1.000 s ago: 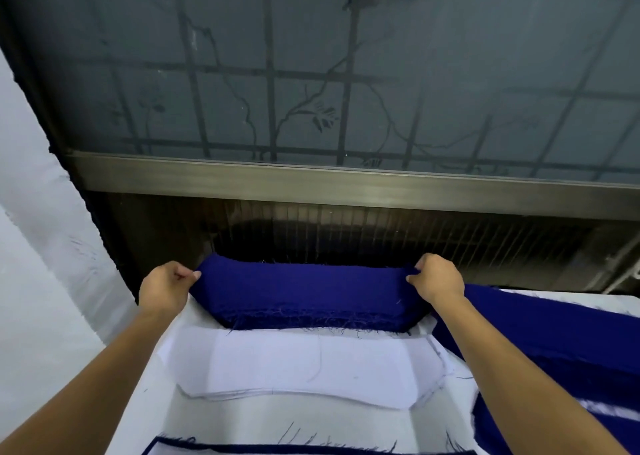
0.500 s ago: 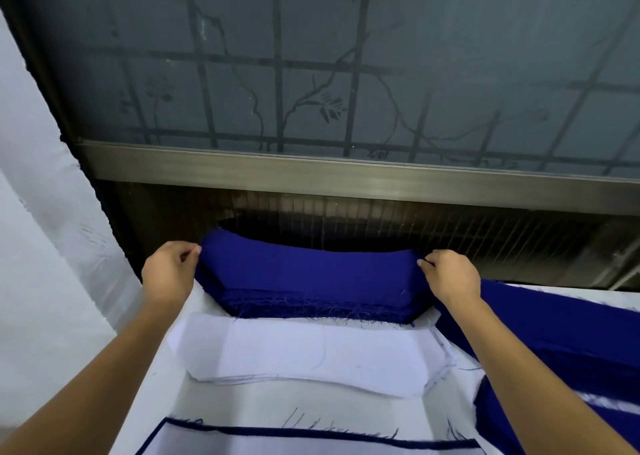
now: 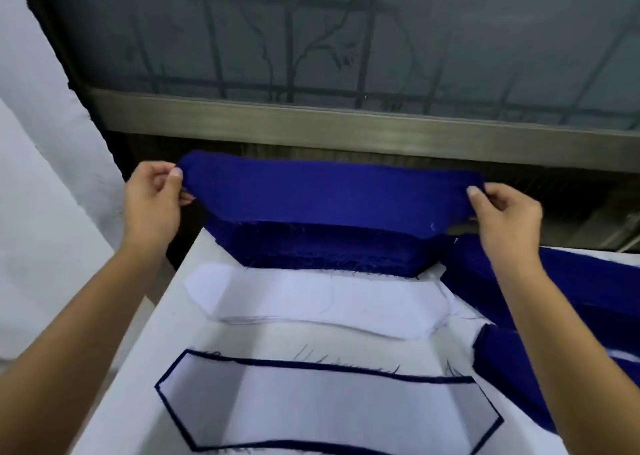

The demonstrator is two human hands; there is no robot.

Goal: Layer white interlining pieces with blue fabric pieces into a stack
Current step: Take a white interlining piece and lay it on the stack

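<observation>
A single blue fabric piece [image 3: 329,193] hangs stretched in the air above the pile of blue pieces [image 3: 329,250] at the table's far edge. My left hand [image 3: 152,205] pinches its left end and my right hand [image 3: 502,212] pinches its right end. In front of the blue pile lies a pile of white interlining pieces [image 3: 311,304]. Nearest to me sits the layered stack [image 3: 329,409], a white interlining piece on top with a blue edge showing all around it.
The white table [image 3: 145,357] ends at the left near my forearm. More blue fabric [image 3: 588,292] is heaped on the right side. A metal window sill [image 3: 346,125] and frosted glass with bars stand behind the table.
Both hands have lifted the top blue piece off the blue pile and raised it clear. The camera tilted down, bringing the layered stack into view.
</observation>
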